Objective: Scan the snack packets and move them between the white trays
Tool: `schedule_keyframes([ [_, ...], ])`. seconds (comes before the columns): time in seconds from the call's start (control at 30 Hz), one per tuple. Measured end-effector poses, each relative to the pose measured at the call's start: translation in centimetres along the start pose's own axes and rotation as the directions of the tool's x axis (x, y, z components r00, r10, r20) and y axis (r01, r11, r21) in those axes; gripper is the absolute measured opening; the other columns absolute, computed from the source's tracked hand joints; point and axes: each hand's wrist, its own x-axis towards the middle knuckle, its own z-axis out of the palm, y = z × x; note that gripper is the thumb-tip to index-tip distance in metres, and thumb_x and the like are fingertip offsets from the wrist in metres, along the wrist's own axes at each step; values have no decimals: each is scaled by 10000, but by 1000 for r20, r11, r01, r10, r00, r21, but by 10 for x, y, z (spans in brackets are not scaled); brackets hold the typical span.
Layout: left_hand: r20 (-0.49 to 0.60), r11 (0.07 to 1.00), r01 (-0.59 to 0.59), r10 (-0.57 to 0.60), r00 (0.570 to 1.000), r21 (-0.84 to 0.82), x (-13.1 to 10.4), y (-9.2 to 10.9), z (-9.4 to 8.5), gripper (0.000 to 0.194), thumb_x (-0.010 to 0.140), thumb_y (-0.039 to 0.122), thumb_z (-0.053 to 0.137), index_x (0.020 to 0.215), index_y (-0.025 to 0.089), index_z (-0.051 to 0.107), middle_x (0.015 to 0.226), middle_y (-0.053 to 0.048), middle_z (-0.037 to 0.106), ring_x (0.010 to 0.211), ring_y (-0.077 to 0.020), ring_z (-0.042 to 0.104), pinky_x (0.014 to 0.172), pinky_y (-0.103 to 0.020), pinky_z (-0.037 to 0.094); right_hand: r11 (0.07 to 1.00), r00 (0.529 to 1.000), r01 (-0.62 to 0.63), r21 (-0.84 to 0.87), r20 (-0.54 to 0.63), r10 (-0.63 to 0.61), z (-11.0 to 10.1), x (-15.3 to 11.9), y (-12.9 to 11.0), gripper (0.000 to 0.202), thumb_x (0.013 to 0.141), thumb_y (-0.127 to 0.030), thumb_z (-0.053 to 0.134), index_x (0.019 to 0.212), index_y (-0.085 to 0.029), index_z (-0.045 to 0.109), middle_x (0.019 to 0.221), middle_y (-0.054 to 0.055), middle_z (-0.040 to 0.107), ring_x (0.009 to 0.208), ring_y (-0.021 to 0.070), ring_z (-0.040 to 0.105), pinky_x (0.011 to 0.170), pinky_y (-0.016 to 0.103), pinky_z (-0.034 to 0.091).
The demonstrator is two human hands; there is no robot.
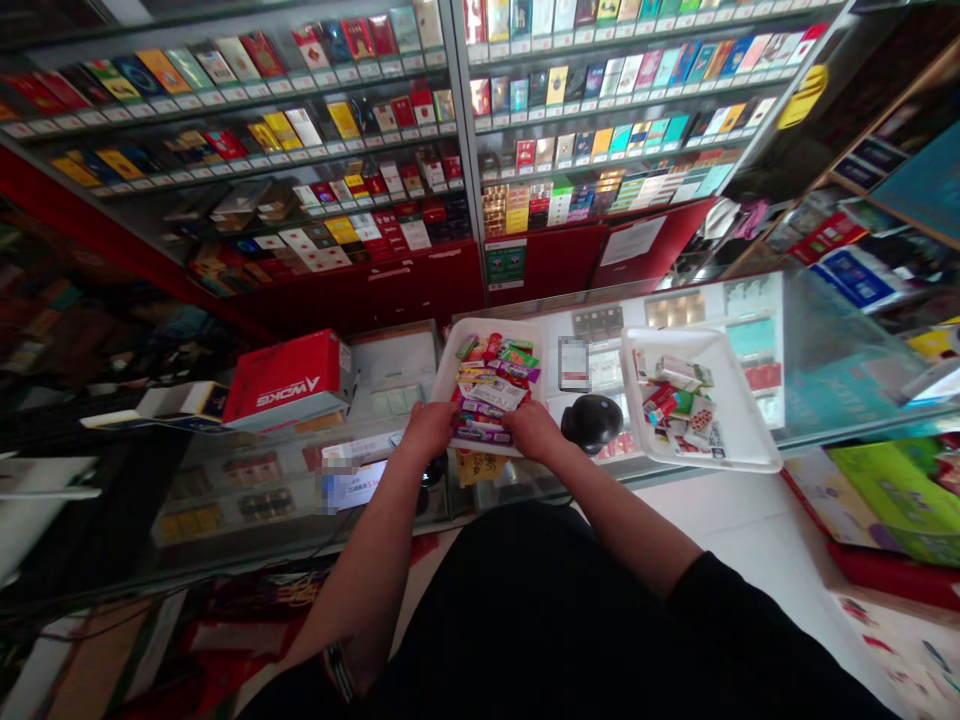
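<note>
Black clothing of the person fills the lower frame, both bare forearms reaching forward to a white tray (450, 375) on the glass counter (825, 350).

Left hand (429, 428): on the tray's near left corner, fingers curled over the rim and touching the stack of small colourful packets (495, 390) lying in the tray.

Right hand (534, 430): on the tray's near right edge, fingers bent down onto the nearest packets; whether it pinches one cannot be told.

Black rounded device (592, 420): just right of the tray, beside the right hand.

Second white tray (750, 440): farther right of the first, holding loose small boxes and packets, untouched.

Red shoebox (289, 380): left of the tray, on the counter.

Wall shelves of cigarette packs (480, 130): beyond the tray, above red cabinets (420, 285).
</note>
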Motion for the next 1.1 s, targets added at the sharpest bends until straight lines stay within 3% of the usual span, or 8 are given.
schedule_keyframes([
  [0.13, -31, 999, -5, 4, 1000, -38, -6, 0, -15, 338, 820, 133, 593, 1092, 257, 752, 1087, -61, 793, 1088, -269, 709, 1004, -377, 480, 993, 995, -73, 88, -57, 78, -7, -1, 10, 270, 938, -187, 555, 1074, -219, 787, 1056, 127, 768, 997, 254, 703, 862, 316, 494],
  [0.33, -123, 988, -90, 74, 990, -124, -4, 11, -40, 354, 826, 141, 617, 1144, 244, 736, 1076, -34, 795, 1049, -233, 708, 995, -336, 490, 977, 974, -60, 206, -203, 103, -33, -13, 29, 222, 917, -181, 597, 1051, -230, 768, 1032, 60, 775, 984, 216, 690, 866, 287, 473],
  [0.63, -317, 974, -212, 178, 931, -75, 26, 56, -71, 395, 868, 127, 562, 1214, 236, 719, 1228, -58, 753, 1171, -259, 653, 1109, -386, 431, 938, 900, -47, 342, -394, 189, -73, -34, 68, 277, 895, -120, 583, 1107, -231, 721, 1008, 22, 783, 961, 201, 697, 896, 299, 485],
  [0.9, -374, 958, -282, 245, 894, -48, 59, 102, -73, 410, 906, 133, 529, 1270, 228, 692, 1326, -90, 702, 1312, -261, 569, 1258, -465, 251, 931, 833, -77, 357, -490, 257, -80, -48, 116, 289, 891, -122, 563, 1133, -212, 692, 1005, 35, 770, 989, 215, 678, 927, 329, 474],
  [1.1, -403, 961, -273, 233, 885, -45, 74, 128, -66, 362, 925, 163, 534, 1239, 226, 701, 1292, -96, 716, 1282, -264, 577, 1272, -493, 200, 946, 807, -99, 309, -531, 258, -74, -55, 144, 249, 921, -157, 551, 1123, -186, 694, 1035, 74, 757, 1005, 231, 662, 933, 339, 460],
])
